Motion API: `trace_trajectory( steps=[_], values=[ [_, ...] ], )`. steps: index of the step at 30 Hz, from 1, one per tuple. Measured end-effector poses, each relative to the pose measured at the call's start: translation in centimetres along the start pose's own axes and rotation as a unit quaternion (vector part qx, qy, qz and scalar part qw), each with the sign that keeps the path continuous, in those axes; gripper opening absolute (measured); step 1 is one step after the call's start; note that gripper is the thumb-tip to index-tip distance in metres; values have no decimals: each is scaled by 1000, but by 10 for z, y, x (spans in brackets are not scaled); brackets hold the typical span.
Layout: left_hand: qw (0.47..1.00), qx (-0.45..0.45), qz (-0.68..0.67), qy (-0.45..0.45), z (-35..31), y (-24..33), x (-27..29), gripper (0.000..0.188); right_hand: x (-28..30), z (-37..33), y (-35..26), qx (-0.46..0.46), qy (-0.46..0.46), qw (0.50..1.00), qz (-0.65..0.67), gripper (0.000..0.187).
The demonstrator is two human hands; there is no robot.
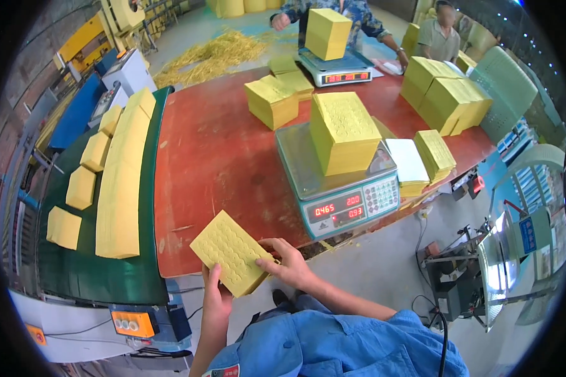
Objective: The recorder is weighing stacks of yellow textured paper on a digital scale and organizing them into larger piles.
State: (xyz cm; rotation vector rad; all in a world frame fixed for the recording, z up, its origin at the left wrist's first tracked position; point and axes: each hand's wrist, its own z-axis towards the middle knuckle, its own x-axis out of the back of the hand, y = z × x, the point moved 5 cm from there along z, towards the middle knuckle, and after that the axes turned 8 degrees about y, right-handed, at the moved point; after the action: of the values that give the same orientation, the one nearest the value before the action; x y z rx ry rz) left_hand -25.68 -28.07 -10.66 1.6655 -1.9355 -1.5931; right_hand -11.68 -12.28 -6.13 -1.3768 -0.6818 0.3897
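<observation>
A thick stack of yellow embossed paper (231, 252) is held tilted between my two hands at the near edge of the red table. My left hand (216, 292) grips its near left side, thumb up against the edge. At its right side, my right hand (288, 264) has the thumb on the top sheet and the fingers along the edge, partly hidden. Beyond my right hand stands a digital scale (305, 179) with lit red figures. A taller block of yellow paper (344, 135) rests upright on its metal plate.
Yellow paper blocks (119, 195) line a green conveyor (151, 264) on the left. More stacks (273, 100) and large blocks (443, 94) lie on the red table (195, 151). Across it, a person in patterned sleeves (365, 22) is by a second scale (339, 74); another person sits behind.
</observation>
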Motion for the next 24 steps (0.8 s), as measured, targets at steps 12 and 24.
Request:
trace_trajectory(
  steps=[12, 24],
  values=[
    [995, 85, -49, -8, 13, -8, 25, 63, 216, 165, -131, 335, 289, 847, -294, 17],
    [993, -114, 33, -16, -41, 26, -6, 50, 200, 228, -104, 253, 78, 812, -520, 40]
  ],
)
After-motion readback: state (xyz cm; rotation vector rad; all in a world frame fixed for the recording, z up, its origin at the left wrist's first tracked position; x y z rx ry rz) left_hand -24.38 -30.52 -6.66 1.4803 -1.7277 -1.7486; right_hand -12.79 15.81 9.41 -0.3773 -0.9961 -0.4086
